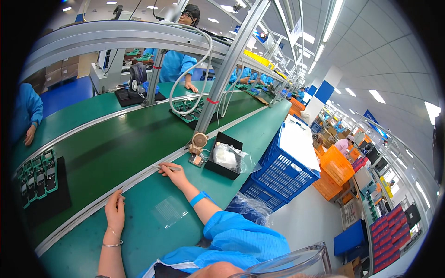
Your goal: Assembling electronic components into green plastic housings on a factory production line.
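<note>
My right hand [171, 174] is closed around a pair of slim tweezers [172, 168], their tips pointing left over the metal rail [139, 178] at the belt's near edge. My left hand [115, 212] rests by the same rail, farther left, its fingers loosely extended with nothing visible in them. Between my forearms, a clear sheet with a grid of tiny pieces [169, 212] lies on the green tabletop [143, 227]. Beyond my right hand stand a small tan fan [199, 141] and a black box [223, 170] holding white plastic-wrapped material.
Green-framed devices [39, 178] sit on a black mat on the green belt [116, 139]; more [189, 110] are farther along. A metal post [227, 74] rises beside the fan. Stacked blue crates [282, 162] stand right of the table. Co-workers in blue sit across the belt.
</note>
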Demonstrator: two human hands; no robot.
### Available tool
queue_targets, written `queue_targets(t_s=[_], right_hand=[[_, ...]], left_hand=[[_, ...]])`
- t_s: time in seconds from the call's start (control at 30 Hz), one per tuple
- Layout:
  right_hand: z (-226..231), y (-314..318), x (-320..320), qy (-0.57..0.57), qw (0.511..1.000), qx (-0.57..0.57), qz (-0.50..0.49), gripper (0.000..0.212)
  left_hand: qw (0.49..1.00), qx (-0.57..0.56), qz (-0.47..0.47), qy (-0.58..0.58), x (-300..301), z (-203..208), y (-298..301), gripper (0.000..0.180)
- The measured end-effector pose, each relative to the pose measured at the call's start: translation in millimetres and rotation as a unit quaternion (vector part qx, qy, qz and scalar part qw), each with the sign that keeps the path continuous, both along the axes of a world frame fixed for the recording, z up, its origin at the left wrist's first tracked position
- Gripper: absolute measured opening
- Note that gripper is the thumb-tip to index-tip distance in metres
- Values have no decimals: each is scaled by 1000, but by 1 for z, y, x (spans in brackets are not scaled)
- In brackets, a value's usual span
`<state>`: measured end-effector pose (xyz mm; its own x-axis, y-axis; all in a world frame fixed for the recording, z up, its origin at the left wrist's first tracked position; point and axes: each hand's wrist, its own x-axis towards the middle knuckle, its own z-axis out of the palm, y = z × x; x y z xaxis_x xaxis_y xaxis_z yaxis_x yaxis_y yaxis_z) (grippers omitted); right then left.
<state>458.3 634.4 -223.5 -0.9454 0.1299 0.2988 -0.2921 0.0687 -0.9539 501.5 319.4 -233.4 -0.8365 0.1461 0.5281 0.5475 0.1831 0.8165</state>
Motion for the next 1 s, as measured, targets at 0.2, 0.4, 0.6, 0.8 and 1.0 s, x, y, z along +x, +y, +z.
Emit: queue_targets(t_s=[0.2,0.4,0.6,0.8,1.0], right_hand=[[-1,0,-1,-5,1000,-1,-1,26],[1,-1,1,0,1000,-6,6,27],[2,-4,1,10,1000,-15,-1,26],[1,-5,2,11,1000,-14,-4,26],[1,-2,0,-9,1000,4,0,27]], left_hand=[[1000,-13,0,7,0,1,0,27],[1000,-8,-1,9,0,-1,-2,30],[1000,-14,0,6,-2,-4,-4,30],[1000,-17,0,6,-2,-4,-4,30],[999,-27,9,16,0,1,-4,28]])
